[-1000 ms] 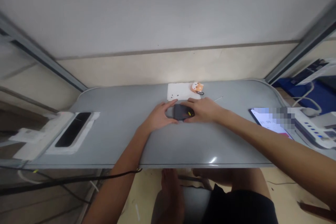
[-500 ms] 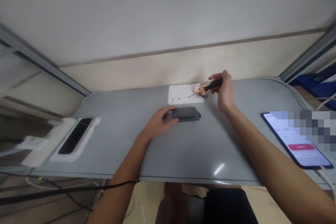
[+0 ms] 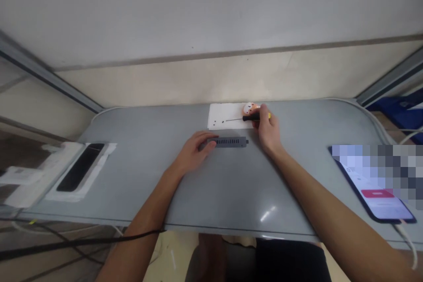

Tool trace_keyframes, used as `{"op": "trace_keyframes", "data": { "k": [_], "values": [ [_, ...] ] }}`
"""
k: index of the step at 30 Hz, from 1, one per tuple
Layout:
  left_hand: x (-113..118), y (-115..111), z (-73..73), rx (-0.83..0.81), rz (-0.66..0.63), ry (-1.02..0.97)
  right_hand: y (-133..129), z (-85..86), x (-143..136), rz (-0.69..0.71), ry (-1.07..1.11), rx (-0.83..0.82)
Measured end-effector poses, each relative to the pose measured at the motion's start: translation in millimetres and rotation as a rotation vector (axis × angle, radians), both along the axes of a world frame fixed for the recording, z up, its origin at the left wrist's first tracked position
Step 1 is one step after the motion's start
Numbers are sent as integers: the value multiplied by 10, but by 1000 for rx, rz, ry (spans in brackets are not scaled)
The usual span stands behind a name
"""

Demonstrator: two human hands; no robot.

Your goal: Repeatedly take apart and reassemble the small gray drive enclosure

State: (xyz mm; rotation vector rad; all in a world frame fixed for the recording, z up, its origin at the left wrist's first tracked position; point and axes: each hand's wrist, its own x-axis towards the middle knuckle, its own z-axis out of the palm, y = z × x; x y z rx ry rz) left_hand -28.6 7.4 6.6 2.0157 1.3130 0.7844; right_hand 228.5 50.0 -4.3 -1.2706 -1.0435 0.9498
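Observation:
My left hand (image 3: pixel 197 151) grips the left end of a dark grey, slotted rectangular box (image 3: pixel 231 142) that rests on the grey table. In my right hand (image 3: pixel 268 131) is a screwdriver (image 3: pixel 251 116) with a black and yellow handle, held low and nearly level. Its thin shaft points left over a sheet of white paper (image 3: pixel 233 110), the tip close to one of several tiny dark screws (image 3: pixel 223 121). Whether the tip touches that screw I cannot tell. Behind the handle, an orange and white animal-faced trinket (image 3: pixel 250 108) lies on the paper, partly hidden.
A dark phone (image 3: pixel 81 167) lies on white paper at the left. At the right a lit phone (image 3: pixel 372 189) has a white cable (image 3: pixel 408 238) plugged in. A pale wall (image 3: pixel 165 83) closes off the back. Black cables cross below the table's front left edge.
My right hand has moved left and lower, bringing the screwdriver tip to the small screws. The grey box has tilted so its slotted side faces me more, still in my left hand.

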Motion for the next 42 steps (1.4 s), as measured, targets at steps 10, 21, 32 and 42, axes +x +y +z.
{"op": "trace_keyframes", "data": {
  "k": [10, 21, 32, 42],
  "values": [
    [-42, 40, -13, -39, 78, -114, 23, -40, -28, 15, 2, 40],
    [-40, 29, -23, -98, 57, -108, 38, -59, -15, -49, 89, 34],
    [-36, 40, -58, -106, 73, -91, 33, -43, -1, -81, 85, 93],
    [-45, 31, -49, -80, 95, -80, 54, -47, -11, -101, 145, 45]
  ]
}}
